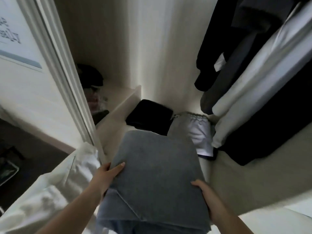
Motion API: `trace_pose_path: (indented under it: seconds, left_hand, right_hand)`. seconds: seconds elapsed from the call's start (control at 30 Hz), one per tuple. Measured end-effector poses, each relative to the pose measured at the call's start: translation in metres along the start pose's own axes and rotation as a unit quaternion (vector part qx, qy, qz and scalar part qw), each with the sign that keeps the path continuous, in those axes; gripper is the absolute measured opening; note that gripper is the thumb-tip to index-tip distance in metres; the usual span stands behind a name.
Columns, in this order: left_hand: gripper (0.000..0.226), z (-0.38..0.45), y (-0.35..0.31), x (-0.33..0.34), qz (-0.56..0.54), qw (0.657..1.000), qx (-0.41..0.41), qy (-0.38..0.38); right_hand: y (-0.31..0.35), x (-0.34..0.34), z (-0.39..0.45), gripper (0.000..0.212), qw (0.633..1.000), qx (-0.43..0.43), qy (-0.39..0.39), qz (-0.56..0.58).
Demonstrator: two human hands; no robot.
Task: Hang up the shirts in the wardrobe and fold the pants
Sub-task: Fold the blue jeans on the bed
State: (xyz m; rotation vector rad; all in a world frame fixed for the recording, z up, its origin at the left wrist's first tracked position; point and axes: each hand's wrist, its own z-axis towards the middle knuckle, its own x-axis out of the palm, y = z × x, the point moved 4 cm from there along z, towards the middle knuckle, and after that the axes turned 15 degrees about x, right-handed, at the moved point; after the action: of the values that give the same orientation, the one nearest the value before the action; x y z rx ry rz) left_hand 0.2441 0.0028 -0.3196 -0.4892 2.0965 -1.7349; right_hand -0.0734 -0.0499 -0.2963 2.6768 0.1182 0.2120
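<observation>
Folded grey pants held at the wardrobe floor, left hand and right hand each gripping a side edge. Soft, light, floppy; support both sides from below so the folds hold.

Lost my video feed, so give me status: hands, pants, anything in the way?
Left hand and right hand grip folded grey pants, held over wardrobe floor. Black folded garment and grey drawstring garment already lie ahead.
</observation>
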Motion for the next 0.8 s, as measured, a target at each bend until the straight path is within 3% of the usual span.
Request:
trace_pose_path:
  seconds: [0.27,0.4,0.8]
  left_hand:
    - [0.022,0.087,0.019,0.033,0.042,0.997,-0.035,0.046]
    - [0.019,0.133,0.014,0.049,0.077,0.996,-0.036,0.03]
    - [0.033,0.293,-0.025,0.072,0.179,0.982,-0.043,0.045]
  right_hand:
    - [0.04,0.004,0.06,0.026,0.996,0.04,-0.003,0.075]
    - [0.078,0.009,0.095,0.031,0.997,0.048,-0.001,0.053]
    - [0.202,0.051,0.192,0.025,0.997,0.012,-0.01,0.079]
